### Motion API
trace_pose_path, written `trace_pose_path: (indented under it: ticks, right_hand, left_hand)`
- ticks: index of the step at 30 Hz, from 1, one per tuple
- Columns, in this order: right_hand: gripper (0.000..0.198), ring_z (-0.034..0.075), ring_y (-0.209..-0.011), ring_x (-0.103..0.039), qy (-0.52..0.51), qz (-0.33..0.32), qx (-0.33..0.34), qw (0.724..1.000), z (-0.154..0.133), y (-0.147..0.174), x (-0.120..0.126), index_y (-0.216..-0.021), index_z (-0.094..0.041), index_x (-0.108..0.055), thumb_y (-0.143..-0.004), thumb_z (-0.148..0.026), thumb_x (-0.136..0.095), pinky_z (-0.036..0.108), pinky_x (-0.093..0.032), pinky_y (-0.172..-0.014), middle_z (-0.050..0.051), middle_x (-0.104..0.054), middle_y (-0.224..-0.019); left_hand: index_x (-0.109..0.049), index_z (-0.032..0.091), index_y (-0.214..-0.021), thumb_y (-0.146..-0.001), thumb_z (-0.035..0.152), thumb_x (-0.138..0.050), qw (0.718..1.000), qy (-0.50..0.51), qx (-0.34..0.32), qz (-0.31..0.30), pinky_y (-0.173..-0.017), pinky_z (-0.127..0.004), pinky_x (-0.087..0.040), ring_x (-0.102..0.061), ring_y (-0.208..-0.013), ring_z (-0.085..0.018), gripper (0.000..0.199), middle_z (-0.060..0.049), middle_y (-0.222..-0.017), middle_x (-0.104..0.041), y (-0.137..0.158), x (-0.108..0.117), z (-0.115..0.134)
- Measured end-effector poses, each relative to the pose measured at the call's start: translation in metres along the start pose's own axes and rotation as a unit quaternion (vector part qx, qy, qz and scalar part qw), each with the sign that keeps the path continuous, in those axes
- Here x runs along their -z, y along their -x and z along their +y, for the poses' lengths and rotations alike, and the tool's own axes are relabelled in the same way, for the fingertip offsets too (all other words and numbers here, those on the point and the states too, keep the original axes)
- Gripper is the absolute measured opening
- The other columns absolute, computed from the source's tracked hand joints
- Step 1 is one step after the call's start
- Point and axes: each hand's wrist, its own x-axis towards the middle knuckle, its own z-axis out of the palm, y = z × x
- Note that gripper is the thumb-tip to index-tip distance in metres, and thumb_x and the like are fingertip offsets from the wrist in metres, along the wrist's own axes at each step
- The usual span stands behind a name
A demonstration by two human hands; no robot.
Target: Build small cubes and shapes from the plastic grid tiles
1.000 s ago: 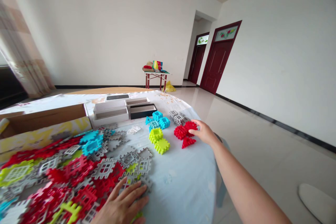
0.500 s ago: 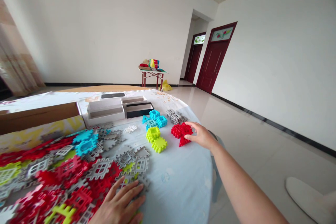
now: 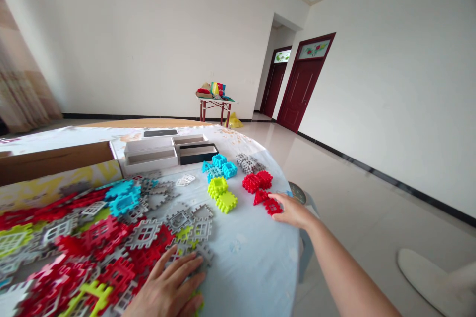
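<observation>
My right hand [image 3: 293,212] is at the table's right edge, thumb and fingers around a red window-patterned building piece [image 3: 273,206] low at the tablecloth. Beside that piece lies a red triangular piece [image 3: 260,197], just in front of stacked red pieces [image 3: 256,182]. My left hand [image 3: 169,282] lies open, palm down and fingers spread, at the right end of a mixed heap of interlocking pieces [image 3: 111,237] in red, grey, lime and blue. Stacks of lime pieces [image 3: 223,195], blue pieces [image 3: 222,166] and grey pieces [image 3: 250,164] stand nearby.
Behind the heap is a long cardboard box [image 3: 59,158]. White box trays [image 3: 150,156] and a black-sided tray [image 3: 199,154] stand beside it, with a dark flat phone-like object [image 3: 160,133] beyond. A white stool [image 3: 431,277] is on the floor at right.
My right hand has moved slightly toward me from the red stacks. A red window piece now shows in its fingers, next to the triangle. My left hand stays nearly in place.
</observation>
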Motion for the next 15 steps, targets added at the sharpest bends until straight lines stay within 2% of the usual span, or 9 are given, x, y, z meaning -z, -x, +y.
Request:
trace_pose_path:
  ticks: [4, 9, 13, 15]
  right_hand:
    - [0.065, 0.024, -0.115, -0.049, -0.001, -0.015, -0.013, 1.0, -0.006, 0.001, 0.004, -0.127, -0.019, -0.046, -0.064, -0.023, -0.063, 0.037, -0.038, -0.095, 0.01, -0.05, -0.128]
    - [0.06, 0.025, -0.115, -0.049, 0.038, 0.009, -0.028, 0.999, -0.009, 0.004, 0.0, -0.124, -0.019, -0.048, -0.067, -0.033, -0.063, 0.037, -0.038, -0.095, 0.011, -0.053, -0.125]
    - [0.061, 0.025, -0.117, -0.047, 0.097, 0.033, -0.033, 0.994, -0.008, 0.005, -0.007, -0.123, -0.016, -0.049, -0.067, -0.033, -0.064, 0.038, -0.035, -0.098, 0.013, -0.053, -0.122]
    - [0.059, 0.026, -0.117, -0.047, 0.095, 0.078, -0.011, 0.992, -0.016, 0.005, -0.006, -0.124, -0.018, -0.048, -0.069, -0.035, -0.063, 0.04, -0.036, -0.098, 0.012, -0.053, -0.122]
  left_hand:
    - [-0.057, 0.039, -0.108, -0.082, 0.043, -0.049, 1.0, 0.001, 0.0, 0.023, -0.09, -0.021, -0.045, -0.061, -0.102, -0.011, 0.028, 0.012, -0.112, -0.065, 0.004, -0.003, -0.001]
    - [-0.056, 0.038, -0.11, -0.082, 0.04, -0.05, 0.999, 0.026, 0.012, 0.021, -0.088, -0.022, -0.047, -0.06, -0.104, -0.012, 0.029, 0.011, -0.113, -0.065, 0.006, -0.003, 0.001]
    - [-0.056, 0.037, -0.109, -0.083, 0.037, -0.048, 0.999, 0.042, 0.027, 0.011, -0.088, -0.024, -0.049, -0.06, -0.103, -0.012, 0.028, 0.009, -0.113, -0.065, 0.0, 0.015, 0.004]
    - [-0.057, 0.035, -0.108, -0.082, 0.035, -0.049, 0.997, 0.048, 0.046, 0.04, -0.092, -0.025, -0.047, -0.061, -0.101, -0.012, 0.027, 0.007, -0.111, -0.066, 0.001, 0.029, 0.006]
